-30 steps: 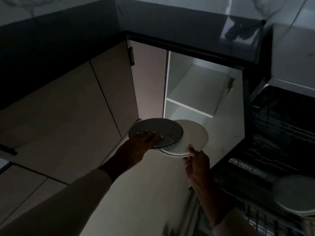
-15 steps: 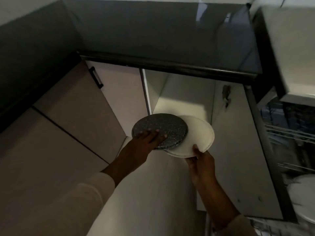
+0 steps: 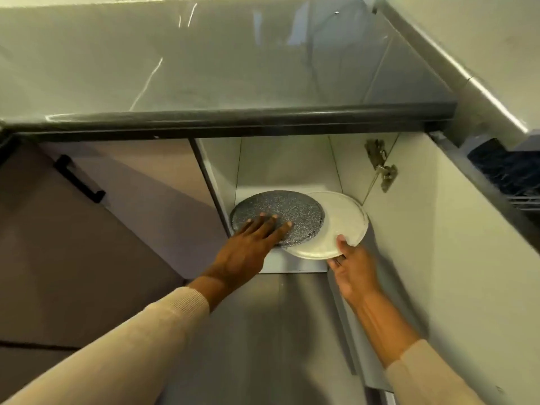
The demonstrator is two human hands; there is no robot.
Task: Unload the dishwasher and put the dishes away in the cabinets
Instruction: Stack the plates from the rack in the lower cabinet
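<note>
The left hand (image 3: 254, 241) is lying flat, fingers straight and spread, pressing down on the grey plate (image 3: 289, 211). The right hand (image 3: 352, 270) is pinching the near rim of the white plate (image 3: 346, 223), thumb on top and fingers curling underneath. The two hands are working apart, one on each plate. The grey plate is overlapping the left part of the white plate, and both are sitting level just inside the open cabinet (image 3: 283, 162), low over its floor. Whether they are touching that floor cannot be told. Beige sleeves (image 3: 140, 340) are covering both forearms. The cabinet door (image 3: 432, 229) is standing open on the right, its hinge (image 3: 381, 166) showing. A glossy counter (image 3: 233, 68) is running above. A black handle (image 3: 79, 181) is showing on the closed door to the left, and a dishwasher rack (image 3: 508, 176) is peeking in at the far right.
</note>
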